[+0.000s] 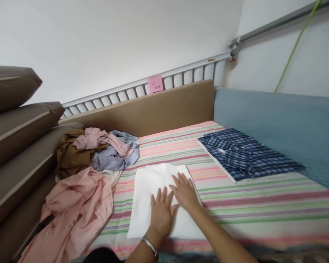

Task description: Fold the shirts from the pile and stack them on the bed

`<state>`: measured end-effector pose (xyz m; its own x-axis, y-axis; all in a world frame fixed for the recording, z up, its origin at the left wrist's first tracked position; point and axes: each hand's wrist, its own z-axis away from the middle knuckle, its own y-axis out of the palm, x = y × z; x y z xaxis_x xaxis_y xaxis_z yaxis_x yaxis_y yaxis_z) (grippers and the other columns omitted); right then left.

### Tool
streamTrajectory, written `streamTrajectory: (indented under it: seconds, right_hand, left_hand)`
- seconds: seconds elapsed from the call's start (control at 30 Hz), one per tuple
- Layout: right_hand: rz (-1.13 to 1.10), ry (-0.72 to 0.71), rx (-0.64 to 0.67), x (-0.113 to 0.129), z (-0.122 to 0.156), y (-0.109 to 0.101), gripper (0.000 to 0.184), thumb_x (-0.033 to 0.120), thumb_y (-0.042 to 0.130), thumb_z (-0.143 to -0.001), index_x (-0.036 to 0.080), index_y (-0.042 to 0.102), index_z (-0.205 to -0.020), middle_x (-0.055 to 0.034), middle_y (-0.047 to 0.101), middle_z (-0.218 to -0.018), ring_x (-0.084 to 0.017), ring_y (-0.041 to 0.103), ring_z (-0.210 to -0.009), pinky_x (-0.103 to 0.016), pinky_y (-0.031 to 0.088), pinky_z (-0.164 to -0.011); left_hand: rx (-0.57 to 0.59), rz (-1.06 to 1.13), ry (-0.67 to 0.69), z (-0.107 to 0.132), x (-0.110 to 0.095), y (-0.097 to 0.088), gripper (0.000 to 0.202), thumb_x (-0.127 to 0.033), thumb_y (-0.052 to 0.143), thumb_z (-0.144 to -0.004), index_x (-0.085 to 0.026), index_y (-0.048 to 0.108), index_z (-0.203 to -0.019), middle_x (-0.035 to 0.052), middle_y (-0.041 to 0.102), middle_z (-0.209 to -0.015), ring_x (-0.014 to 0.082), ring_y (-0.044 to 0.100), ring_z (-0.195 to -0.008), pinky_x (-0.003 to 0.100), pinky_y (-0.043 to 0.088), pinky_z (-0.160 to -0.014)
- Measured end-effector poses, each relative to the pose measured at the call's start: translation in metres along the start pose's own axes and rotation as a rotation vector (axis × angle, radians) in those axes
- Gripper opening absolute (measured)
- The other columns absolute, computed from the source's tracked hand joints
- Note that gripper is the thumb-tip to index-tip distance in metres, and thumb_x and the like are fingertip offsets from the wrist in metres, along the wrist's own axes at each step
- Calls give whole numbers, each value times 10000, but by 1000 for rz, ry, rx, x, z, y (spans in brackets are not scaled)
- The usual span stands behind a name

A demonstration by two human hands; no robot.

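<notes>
A white folded garment (146,184) lies flat on the striped bed sheet (263,212) in front of me. My left hand (162,212), with a silver bangle at its wrist, rests palm down on the middle of the cloth, fingers apart. Beside it my right hand (184,191) lies flat near the garment's right edge, its fingers spread too. Neither hand grips anything. Off to the right is a folded blue plaid shirt (244,153). A crumpled pink garment (76,215) with small holes lies to the left.
Behind the pink garment sits a heap of brown, pink and blue clothes (109,151). Stacked brown cushions (19,124) rise on the left. A tan board (153,111) and a blue panel (274,120) border the bed. A radiator (178,79) with a pink note (155,84) stands behind.
</notes>
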<state>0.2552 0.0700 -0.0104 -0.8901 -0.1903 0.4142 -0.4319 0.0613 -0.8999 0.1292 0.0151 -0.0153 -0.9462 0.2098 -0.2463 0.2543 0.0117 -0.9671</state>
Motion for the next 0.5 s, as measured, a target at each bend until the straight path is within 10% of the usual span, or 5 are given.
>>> streamTrajectory:
  seconds: [0.27, 0.5]
  right_hand:
    - [273, 61, -115, -32, -9, 28, 535, 513, 391, -903, 285, 401, -1387, -109, 311, -1481, -280, 211, -1380, -450, 128, -1100]
    - [344, 65, -134, -31, -12, 33, 546, 494, 444, -878, 271, 428, -1376, -113, 358, -1455, -330, 242, -1361, -463, 209, -1075]
  left_hand:
    - [-111, -122, -126, -48, 76, -11, 494, -415, 325, -918, -243, 399, -1374, 99, 307, -1490, 296, 201, -1390, 562, 209, -1094]
    - [-222, 34, -93, -55, 100, -8, 468, -339, 433, -884, -240, 436, -1342, 101, 361, -1465, 284, 256, -1372, 545, 255, -1076]
